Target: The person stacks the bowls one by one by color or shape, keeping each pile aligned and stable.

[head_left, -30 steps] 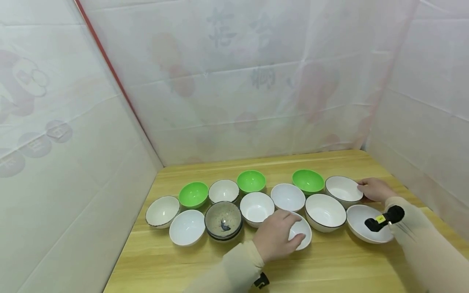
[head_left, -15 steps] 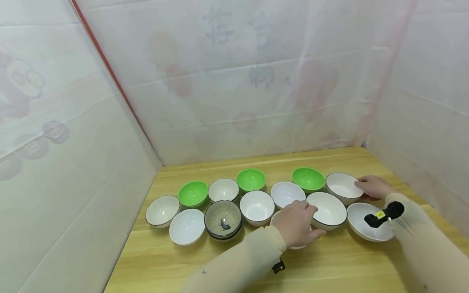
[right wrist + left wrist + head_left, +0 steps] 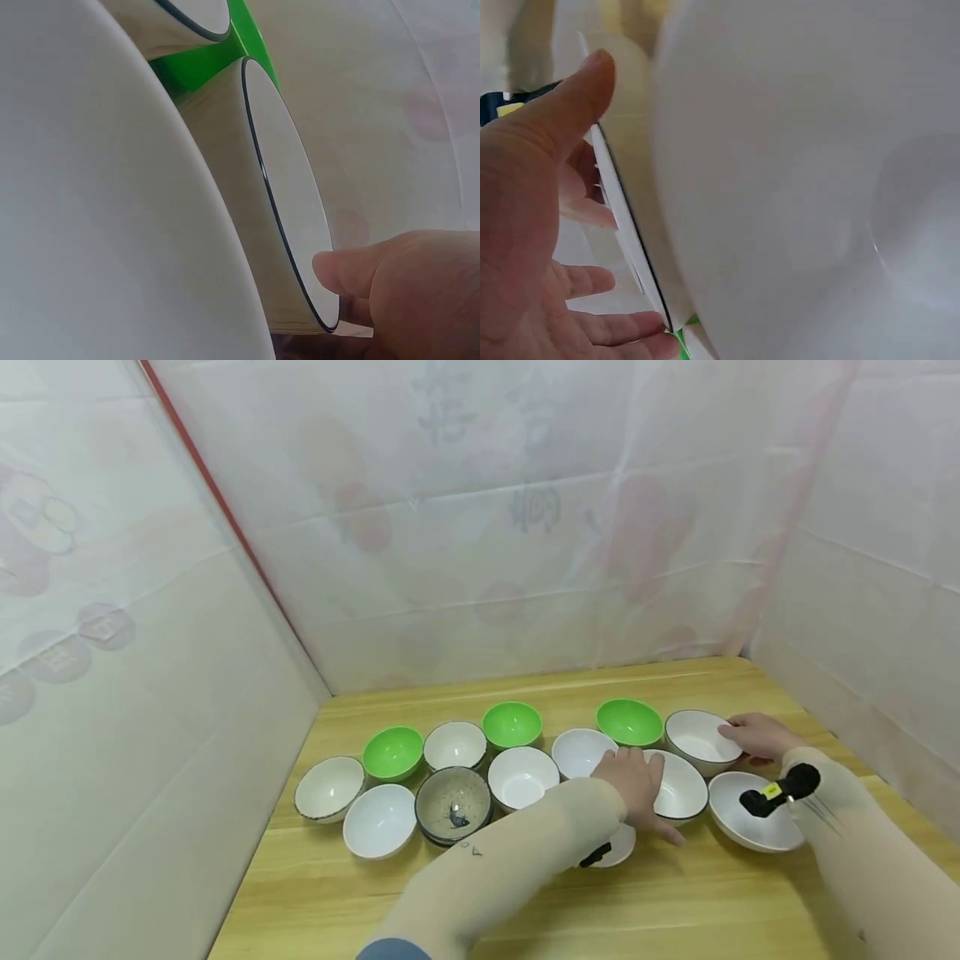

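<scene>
At the back right, my right hand (image 3: 761, 737) pinches the rim of a white bowl with a dark edge (image 3: 697, 737); in the right wrist view the thumb lies inside that bowl (image 3: 289, 180) and the other fingers are mostly hidden behind it. My left hand (image 3: 633, 787) reaches over a second dark-rimmed white bowl (image 3: 682, 789), fingers spread and thumb apart. Seen from the left wrist, its fingertips are close to that bowl's rim; whether they touch cannot be told. Below the left wrist, a plain white bowl (image 3: 618, 847) is partly covered by the sleeve.
Green bowls (image 3: 630, 722) and several white ones stand close together across the wooden table (image 3: 360, 902). Dark speckled bowls (image 3: 453, 802) are stacked left of the left forearm. A wide white bowl (image 3: 750, 814) sits below the right hand. Sheeted walls (image 3: 487, 568) enclose the table.
My left hand has moved right and slightly away from me, from the plain white bowl to the dark-rimmed bowl beside it. The right hand has stayed at its bowl's rim.
</scene>
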The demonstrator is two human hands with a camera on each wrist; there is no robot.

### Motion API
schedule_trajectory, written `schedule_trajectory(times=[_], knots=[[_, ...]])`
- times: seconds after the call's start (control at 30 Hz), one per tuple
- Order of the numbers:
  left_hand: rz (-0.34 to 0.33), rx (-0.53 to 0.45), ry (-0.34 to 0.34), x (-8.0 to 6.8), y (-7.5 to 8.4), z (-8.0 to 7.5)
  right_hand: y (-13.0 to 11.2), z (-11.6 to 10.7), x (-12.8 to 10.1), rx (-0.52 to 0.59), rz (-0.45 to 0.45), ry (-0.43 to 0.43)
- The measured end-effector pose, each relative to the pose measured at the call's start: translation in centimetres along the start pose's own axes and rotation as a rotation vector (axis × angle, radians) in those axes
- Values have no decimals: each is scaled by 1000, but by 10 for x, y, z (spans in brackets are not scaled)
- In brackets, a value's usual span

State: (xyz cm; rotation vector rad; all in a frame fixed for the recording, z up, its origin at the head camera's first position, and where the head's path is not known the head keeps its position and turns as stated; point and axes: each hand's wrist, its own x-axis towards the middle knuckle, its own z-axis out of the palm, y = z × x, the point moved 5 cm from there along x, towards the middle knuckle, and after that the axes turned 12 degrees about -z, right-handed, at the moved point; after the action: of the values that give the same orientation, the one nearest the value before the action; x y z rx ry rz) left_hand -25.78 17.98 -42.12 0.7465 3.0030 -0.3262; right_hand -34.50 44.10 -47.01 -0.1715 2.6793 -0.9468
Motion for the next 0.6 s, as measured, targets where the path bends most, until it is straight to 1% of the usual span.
schedule_trajectory(times=[0.17,0.3,0.47,0.6], knots=[[-36,-15,-18,9,2,4,2,0,6,-6,-36,-1],[-44,-38,-34,15,2,6,5,1,7,-4,-47,-7],[-21,-109,-63,19,4,10,5,2,4,16,-48,-12],[22,-163,-51,23,9,11,5,0,-1,37,-40,-10]])
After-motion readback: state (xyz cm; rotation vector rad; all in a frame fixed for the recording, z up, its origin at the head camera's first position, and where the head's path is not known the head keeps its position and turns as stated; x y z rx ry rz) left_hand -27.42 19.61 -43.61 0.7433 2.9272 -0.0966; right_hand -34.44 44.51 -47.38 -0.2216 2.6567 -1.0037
